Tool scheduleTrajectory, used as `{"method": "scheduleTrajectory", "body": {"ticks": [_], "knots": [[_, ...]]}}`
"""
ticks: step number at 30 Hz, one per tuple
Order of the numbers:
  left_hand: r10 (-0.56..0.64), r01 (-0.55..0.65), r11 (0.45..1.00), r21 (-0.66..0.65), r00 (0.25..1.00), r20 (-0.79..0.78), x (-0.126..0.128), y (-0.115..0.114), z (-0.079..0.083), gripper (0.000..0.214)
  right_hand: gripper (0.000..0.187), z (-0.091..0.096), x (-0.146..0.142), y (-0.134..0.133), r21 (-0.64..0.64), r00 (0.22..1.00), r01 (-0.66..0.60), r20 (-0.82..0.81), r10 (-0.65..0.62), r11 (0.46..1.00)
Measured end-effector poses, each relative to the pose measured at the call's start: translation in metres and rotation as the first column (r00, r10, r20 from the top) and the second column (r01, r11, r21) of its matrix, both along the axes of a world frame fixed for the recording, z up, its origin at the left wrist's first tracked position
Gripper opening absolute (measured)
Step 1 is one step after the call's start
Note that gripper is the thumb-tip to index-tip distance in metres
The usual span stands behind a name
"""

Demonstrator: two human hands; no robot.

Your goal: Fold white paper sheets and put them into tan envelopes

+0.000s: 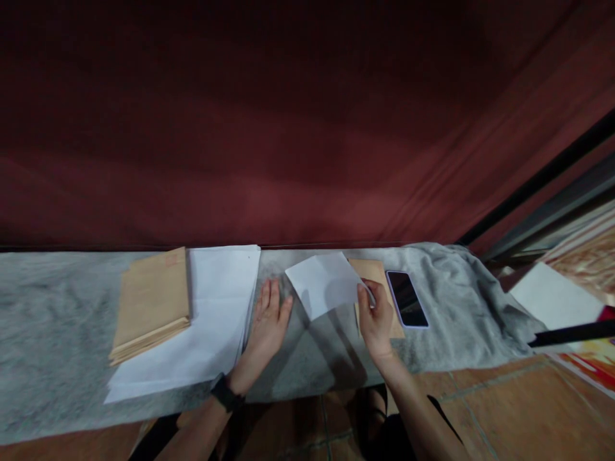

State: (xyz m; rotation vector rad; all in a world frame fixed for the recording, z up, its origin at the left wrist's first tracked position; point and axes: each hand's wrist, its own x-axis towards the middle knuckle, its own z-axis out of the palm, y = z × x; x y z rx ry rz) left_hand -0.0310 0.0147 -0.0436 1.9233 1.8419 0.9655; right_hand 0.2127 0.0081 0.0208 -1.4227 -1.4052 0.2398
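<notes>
My right hand (376, 320) pinches the right edge of a folded white sheet of paper (327, 285), which is tilted over the grey cloth. Partly under that hand lies a brown envelope (391, 323). My left hand (270, 320) rests flat with its fingers stretched out, just right of a stack of large white paper sheets (221, 307), holding nothing. On top of the white stack's left part sits a pile of brown envelopes (154, 294), the upper one with a faint red mark near its corner.
A phone (407, 299) in a pale purple case lies right of the single envelope. Grey cloth (43, 320) covers the narrow surface, bunched at the right end. A dark red fabric wall (288, 128) stands behind. Tiled floor (471, 410) shows in front.
</notes>
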Motion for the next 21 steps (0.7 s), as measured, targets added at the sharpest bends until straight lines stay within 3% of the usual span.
{"method": "scheduleTrajectory", "body": {"ticks": [3, 5, 8, 12, 15, 17, 19, 21], "knots": [[0.014, -0.016, 1.0, 0.009, 0.983, 0.183, -0.003, 0.005, 0.013, 0.063, 0.014, 0.007, 0.002, -0.007, 0.241, 0.979, -0.168, 0.154, 0.134, 0.956], [0.037, -0.037, 0.999, -0.004, 0.955, 0.294, -0.007, 0.008, 0.02, 0.061, 0.019, 0.007, -0.001, -0.013, 0.28, 0.898, -0.377, 0.343, 0.275, 0.883], [0.101, -0.098, 0.995, -0.029, 0.891, 0.442, -0.016, 0.014, 0.028, 0.061, 0.024, -0.001, -0.013, -0.023, 0.196, 0.722, -0.574, 0.579, 0.379, 0.795], [0.109, -0.071, 0.993, -0.092, 0.851, 0.514, -0.03, 0.022, 0.038, 0.062, 0.022, -0.017, -0.029, -0.033, 0.019, 0.565, -0.656, 0.676, 0.474, 0.755], [-0.032, 0.104, 0.987, -0.124, 0.878, 0.478, -0.032, 0.022, 0.042, 0.063, 0.022, -0.022, -0.031, -0.038, -0.113, 0.524, -0.667, 0.63, 0.572, 0.736], [-0.185, 0.263, 0.953, -0.148, 0.897, 0.401, -0.027, 0.019, 0.043, 0.061, 0.026, -0.022, -0.028, -0.04, -0.196, 0.516, -0.659, 0.585, 0.626, 0.727], [-0.377, 0.434, 0.883, -0.179, 0.883, 0.281, -0.017, 0.012, 0.042, 0.057, 0.032, -0.019, -0.025, -0.042, -0.268, 0.494, -0.655, 0.556, 0.668, 0.707], [-0.551, 0.573, 0.789, -0.221, 0.82, 0.157, -0.007, 0.005, 0.04, 0.053, 0.032, -0.016, -0.024, -0.043, -0.332, 0.456, -0.651, 0.547, 0.702, 0.682]]}}
